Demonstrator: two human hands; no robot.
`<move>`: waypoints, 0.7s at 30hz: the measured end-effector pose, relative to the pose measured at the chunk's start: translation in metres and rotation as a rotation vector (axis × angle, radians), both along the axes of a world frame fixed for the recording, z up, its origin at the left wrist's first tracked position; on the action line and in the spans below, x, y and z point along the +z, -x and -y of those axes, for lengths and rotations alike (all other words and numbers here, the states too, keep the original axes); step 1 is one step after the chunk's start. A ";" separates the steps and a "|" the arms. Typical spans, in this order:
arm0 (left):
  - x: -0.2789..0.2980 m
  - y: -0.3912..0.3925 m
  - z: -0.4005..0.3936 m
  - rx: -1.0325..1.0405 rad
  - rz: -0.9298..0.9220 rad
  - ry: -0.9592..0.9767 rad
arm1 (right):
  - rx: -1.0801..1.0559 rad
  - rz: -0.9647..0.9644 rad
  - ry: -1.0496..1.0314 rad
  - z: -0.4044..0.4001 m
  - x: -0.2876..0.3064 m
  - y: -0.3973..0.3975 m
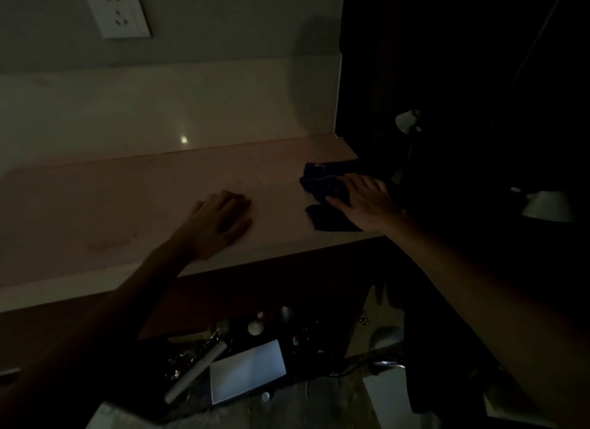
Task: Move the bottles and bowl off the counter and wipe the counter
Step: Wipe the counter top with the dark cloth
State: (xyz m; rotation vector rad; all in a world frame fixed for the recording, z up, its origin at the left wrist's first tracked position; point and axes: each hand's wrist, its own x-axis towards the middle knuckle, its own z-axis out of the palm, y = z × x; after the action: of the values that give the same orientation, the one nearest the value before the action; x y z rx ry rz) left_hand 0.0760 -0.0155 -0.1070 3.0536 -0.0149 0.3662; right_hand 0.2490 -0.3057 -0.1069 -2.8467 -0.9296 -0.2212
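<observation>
The scene is dim. A pale counter (127, 205) runs across the view with no bottles or bowl on it. My right hand (364, 198) lies flat on a crumpled dark purple cloth (322, 185) near the counter's right end, fingers spread over it. My left hand (217, 221) rests palm down on the bare counter near the front edge, fingers loosely curled, holding nothing.
A white wall socket (116, 8) sits above the backsplash (159, 109). Right of the counter is a dark area with a pale lamp-like object (547, 205). Below the counter edge lie several small items, a white tube (194, 374) and a white sheet (247, 369).
</observation>
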 end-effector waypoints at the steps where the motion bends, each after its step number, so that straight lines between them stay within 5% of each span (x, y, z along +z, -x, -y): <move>1: 0.001 0.001 0.001 0.006 -0.002 -0.009 | 0.006 -0.002 -0.019 0.000 -0.001 0.001; 9: 0.005 0.033 0.018 -0.002 0.138 0.127 | 0.333 0.276 -0.570 -0.057 -0.002 0.100; 12: -0.025 0.104 0.037 0.111 0.382 0.243 | 0.561 0.104 -0.636 -0.091 -0.044 0.176; 14: -0.072 0.167 0.047 0.270 0.409 0.306 | 0.680 -0.175 -0.635 -0.100 -0.101 0.226; 18: -0.216 0.309 0.068 0.800 0.080 0.770 | 0.606 -0.927 -0.108 -0.083 -0.240 0.304; 21: -0.293 0.414 0.108 1.303 -0.088 1.227 | 0.481 -1.174 0.342 -0.045 -0.313 0.329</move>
State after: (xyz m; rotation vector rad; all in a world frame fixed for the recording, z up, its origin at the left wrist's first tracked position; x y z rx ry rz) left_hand -0.3383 -0.1240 -0.4005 1.4851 1.5228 0.1399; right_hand -0.0795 -0.2606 -0.4202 -2.1741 -1.2783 1.5535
